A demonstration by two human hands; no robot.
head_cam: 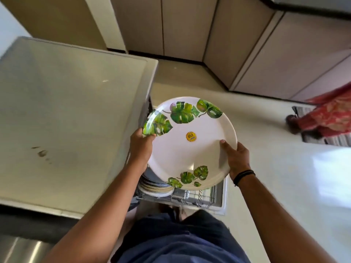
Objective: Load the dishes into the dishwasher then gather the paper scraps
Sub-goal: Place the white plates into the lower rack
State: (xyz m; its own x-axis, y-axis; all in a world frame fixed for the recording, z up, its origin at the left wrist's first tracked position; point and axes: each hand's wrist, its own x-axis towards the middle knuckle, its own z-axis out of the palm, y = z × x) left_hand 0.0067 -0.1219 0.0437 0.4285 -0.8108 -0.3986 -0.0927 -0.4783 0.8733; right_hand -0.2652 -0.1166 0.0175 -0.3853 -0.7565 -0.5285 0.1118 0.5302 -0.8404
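- Grey-white laminate fills the left of our view: the tabletop, bare where we see it but for a few dark smudges, standing over the open dishwasher.
- Beige cupboard doors line the far wall, and a pale floor runs to the right, where a person in a red patterned garment stands on a striped mat.
- We hold the white plate, printed with green leaves and carrying a yellow sticker at its centre, face up and tilted, directly above the dishwasher rack.
- Our left hand grips the plate's left rim, its fingers curled under the edge and the thumb lying over a printed leaf.
- Our right hand, a dark band at its wrist, grips the right rim with the thumb pressed on the plate's face; the fingers go behind the plate, so we cannot tell how they lie.
- Several plates already stand stacked in the rack's left side, just below the one in hand; wire slots to their right look free.
- We judge the loading part done, with this plate not yet slotted. No paper scraps show anywhere in view, so the gathering appears to lie ahead.
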